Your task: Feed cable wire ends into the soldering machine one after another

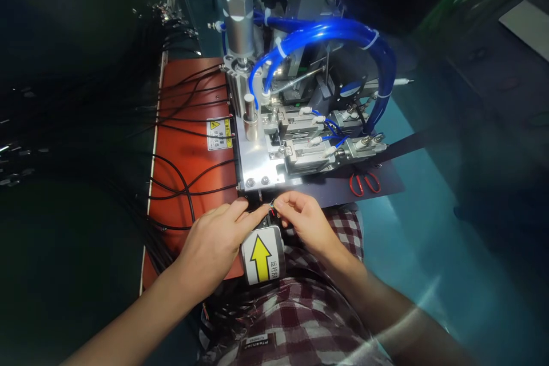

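Observation:
Thin coloured wires (271,207) show between the fingertips, just above a white label with a yellow arrow (261,257). My right hand (302,217) pinches the wires between thumb and forefinger. From the left, my left hand (221,234) reaches to the same wires, its extended finger touching them near the machine's front edge; the rest of its fingers are bent and partly hidden. Directly ahead of both hands stands the metal machine (257,163) with small pneumatic cylinders.
Thick blue tubes (326,28) arch over the machine. Black cables (189,189) cross the orange-red panel (171,211) at left, which carries a warning label (219,134). Red-handled scissors (364,184) lie right of the machine. Dark cable bundles (86,103) fill the far left.

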`<action>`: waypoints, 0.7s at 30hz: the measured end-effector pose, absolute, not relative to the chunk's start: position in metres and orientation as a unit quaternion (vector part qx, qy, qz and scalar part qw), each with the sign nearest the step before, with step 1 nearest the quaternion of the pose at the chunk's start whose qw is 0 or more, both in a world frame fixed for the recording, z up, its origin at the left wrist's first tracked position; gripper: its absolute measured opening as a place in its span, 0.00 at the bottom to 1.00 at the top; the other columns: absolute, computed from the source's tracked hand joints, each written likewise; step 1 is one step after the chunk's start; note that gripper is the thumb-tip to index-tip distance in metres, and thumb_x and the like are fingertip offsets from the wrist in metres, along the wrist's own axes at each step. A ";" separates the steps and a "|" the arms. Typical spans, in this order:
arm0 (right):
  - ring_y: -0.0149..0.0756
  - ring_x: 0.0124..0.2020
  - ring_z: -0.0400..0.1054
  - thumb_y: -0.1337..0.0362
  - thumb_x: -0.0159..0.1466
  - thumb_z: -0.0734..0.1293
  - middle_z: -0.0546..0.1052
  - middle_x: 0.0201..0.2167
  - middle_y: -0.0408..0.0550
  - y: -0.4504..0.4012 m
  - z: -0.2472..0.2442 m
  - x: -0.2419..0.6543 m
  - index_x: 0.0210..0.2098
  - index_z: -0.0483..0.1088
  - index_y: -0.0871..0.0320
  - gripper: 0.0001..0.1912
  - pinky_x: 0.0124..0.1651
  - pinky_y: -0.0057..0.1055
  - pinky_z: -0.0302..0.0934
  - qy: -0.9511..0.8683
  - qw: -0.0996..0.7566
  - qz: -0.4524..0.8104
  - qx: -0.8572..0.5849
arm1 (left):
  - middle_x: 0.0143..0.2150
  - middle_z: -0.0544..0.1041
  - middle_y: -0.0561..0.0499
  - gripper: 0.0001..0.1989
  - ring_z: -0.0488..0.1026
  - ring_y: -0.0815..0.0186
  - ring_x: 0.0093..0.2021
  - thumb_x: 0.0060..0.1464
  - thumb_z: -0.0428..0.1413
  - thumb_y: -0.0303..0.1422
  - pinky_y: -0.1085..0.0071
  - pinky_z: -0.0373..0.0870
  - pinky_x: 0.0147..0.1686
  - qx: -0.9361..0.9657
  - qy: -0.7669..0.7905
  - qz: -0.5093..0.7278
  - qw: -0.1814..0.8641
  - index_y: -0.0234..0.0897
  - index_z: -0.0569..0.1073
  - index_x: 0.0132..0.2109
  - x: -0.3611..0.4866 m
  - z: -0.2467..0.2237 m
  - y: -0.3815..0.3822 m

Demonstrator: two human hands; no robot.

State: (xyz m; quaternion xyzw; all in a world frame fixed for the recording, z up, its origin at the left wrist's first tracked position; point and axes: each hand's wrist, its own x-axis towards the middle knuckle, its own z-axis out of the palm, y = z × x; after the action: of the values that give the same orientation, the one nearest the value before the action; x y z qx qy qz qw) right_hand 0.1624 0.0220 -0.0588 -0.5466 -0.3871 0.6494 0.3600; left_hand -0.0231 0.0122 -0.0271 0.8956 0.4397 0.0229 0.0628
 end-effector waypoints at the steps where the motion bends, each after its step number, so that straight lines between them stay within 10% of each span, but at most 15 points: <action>1: 0.27 0.20 0.56 0.57 0.56 0.67 0.66 0.20 0.39 0.022 -0.058 0.162 0.23 0.65 0.59 0.12 0.24 0.27 0.52 -0.390 0.359 0.646 -0.549 | 0.35 0.72 0.48 0.25 0.68 0.64 0.29 0.56 0.46 0.22 0.71 0.65 0.26 0.896 0.439 0.020 0.062 0.44 0.66 0.58 -0.023 -0.027 0.012; 14: 0.30 0.23 0.58 0.59 0.61 0.63 0.67 0.22 0.41 0.017 -0.057 0.162 0.25 0.65 0.57 0.11 0.28 0.29 0.55 -0.514 0.330 0.500 -0.614 | 0.31 0.71 0.50 0.24 0.66 0.64 0.26 0.54 0.48 0.21 0.70 0.60 0.22 0.902 0.431 -0.009 0.022 0.42 0.68 0.56 -0.017 -0.022 0.014; 21: 0.27 0.18 0.55 0.56 0.54 0.66 0.64 0.17 0.39 0.027 -0.057 0.162 0.21 0.65 0.60 0.14 0.23 0.27 0.50 -0.388 0.327 0.663 -0.551 | 0.34 0.72 0.50 0.27 0.68 0.63 0.27 0.52 0.48 0.20 0.69 0.63 0.23 0.902 0.430 -0.009 0.034 0.43 0.66 0.58 -0.020 -0.023 0.013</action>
State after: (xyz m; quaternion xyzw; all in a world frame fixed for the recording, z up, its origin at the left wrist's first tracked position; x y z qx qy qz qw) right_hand 0.1624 0.0272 -0.0569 -0.5505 -0.3884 0.6628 0.3266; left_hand -0.0200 0.0129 -0.0227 0.9023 0.4296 -0.0088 0.0342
